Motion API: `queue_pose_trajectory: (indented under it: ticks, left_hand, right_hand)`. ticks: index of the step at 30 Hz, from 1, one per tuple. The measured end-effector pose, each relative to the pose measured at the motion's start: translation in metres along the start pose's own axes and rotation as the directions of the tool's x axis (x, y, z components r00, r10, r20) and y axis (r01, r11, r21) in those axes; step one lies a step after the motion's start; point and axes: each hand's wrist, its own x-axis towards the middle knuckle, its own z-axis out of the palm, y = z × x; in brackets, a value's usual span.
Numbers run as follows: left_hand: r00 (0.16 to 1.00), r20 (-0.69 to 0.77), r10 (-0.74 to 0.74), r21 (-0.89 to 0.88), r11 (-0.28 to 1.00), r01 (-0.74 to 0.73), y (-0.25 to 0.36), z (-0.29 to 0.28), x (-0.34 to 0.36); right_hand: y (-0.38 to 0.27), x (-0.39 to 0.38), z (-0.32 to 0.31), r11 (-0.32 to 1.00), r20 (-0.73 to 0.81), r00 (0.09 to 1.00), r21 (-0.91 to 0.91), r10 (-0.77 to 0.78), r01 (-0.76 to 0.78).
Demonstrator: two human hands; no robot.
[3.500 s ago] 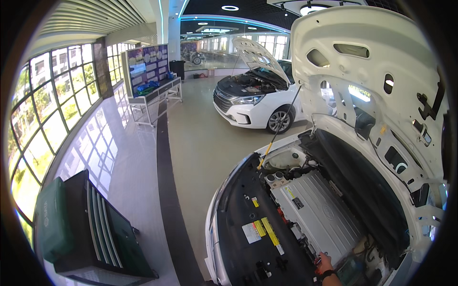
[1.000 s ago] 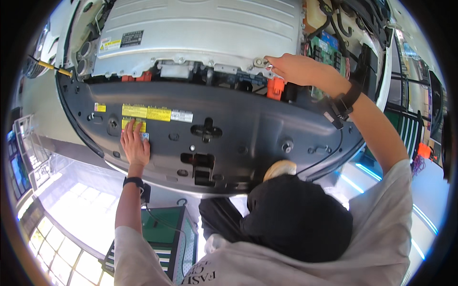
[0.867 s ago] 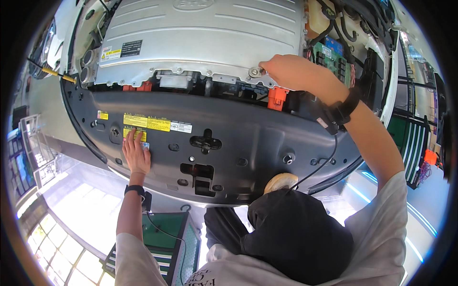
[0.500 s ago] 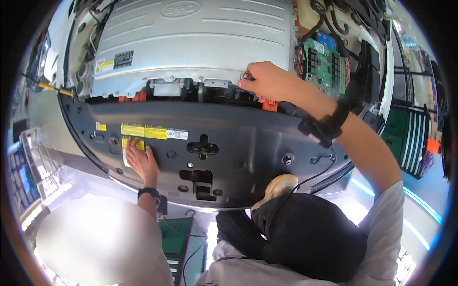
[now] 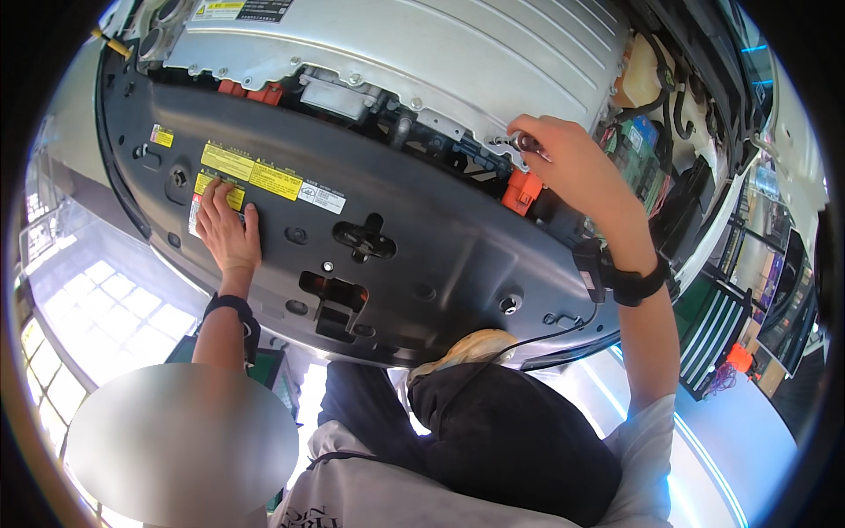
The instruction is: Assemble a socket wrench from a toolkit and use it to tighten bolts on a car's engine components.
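Observation:
My left hand (image 5: 231, 231) lies open, fingers spread, on the black front panel (image 5: 422, 229) over yellow warning labels (image 5: 251, 172). My right hand (image 5: 576, 167) is curled round a small metal tool (image 5: 528, 143), likely a wrench, at the bolted lower edge of the silver ribbed metal housing (image 5: 396, 35). My fingers hide part of the tool and whatever it sits on. An orange connector (image 5: 519, 192) is just below that hand. Farther left, more orange connectors (image 5: 264, 92) show under the housing's edge.
A green circuit board (image 5: 620, 158), hoses and a translucent reservoir (image 5: 641, 66) sit right of the housing. My raised leg (image 5: 502, 431) is by the bumper, a cable crossing above it. A green-and-black tool cabinet (image 5: 722, 326) stands at the right. A yellow rod (image 5: 113, 42) is upper left.
From looking across the room, the view has swung down to the engine bay. Over the last second my right hand has turned more upright around the tool; my left hand stays on the labels.

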Motion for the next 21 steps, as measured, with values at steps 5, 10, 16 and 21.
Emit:
queue_pose_trajectory:
  ticks: [5,10,16,21]
  left_hand:
    - [1.000,0.015,0.000,-0.021,1.000,0.000,0.005,0.000,-0.001]
    - [1.000,0.028,0.009,-0.012,1.000,-0.009,0.002,0.001,-0.001]
    - [0.999,0.031,0.022,0.005,1.000,-0.022,0.001,0.001,0.002]
    - [0.998,0.002,0.061,-0.011,0.998,-0.061,0.006,-0.009,0.001]
  right_hand:
    - [0.007,-0.006,-0.013,0.829,0.259,0.929,0.431,0.265,-0.356]
    - [-0.026,-0.009,0.031,-0.317,0.508,0.815,0.850,0.280,-0.421]
    - [-0.021,-0.011,0.024,0.190,0.468,0.814,0.814,0.345,-0.548]
    - [-0.006,-0.023,0.015,0.770,0.083,0.932,0.540,0.352,-0.339]
